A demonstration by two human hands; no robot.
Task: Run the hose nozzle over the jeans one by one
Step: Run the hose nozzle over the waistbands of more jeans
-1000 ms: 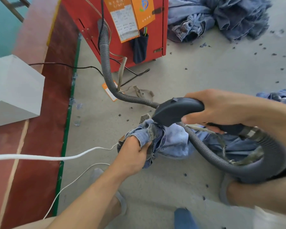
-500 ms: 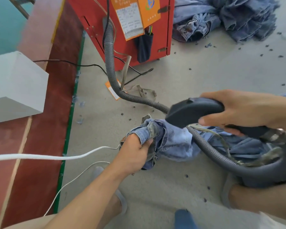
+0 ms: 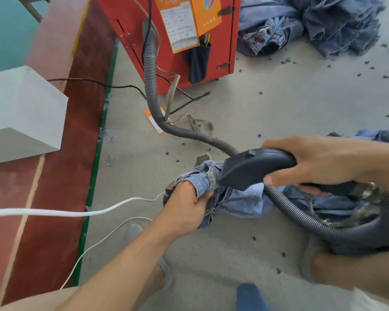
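Jeans (image 3: 238, 198) lie bunched on the concrete floor (image 3: 279, 113) in front of the person, 1 end gathered up in the left hand (image 3: 186, 207), whose fingers curl tight round a wad of the denim. Soft and floppy, the cloth probably sags wherever it is not held, so a firm grip at a thick seam or the waistband looks best for keeping a stretch taut. Touching that raised fold is the mouth of the dark hose nozzle (image 3: 252, 169). The right hand (image 3: 323, 162) wraps its handle, thumb underneath. From the nozzle a ribbed grey hose (image 3: 151, 70) loops back to the red machine (image 3: 211, 37). Well apart, behind the machine, lies a heap of more jeans (image 3: 312, 23), and dark scraps dot the floor.
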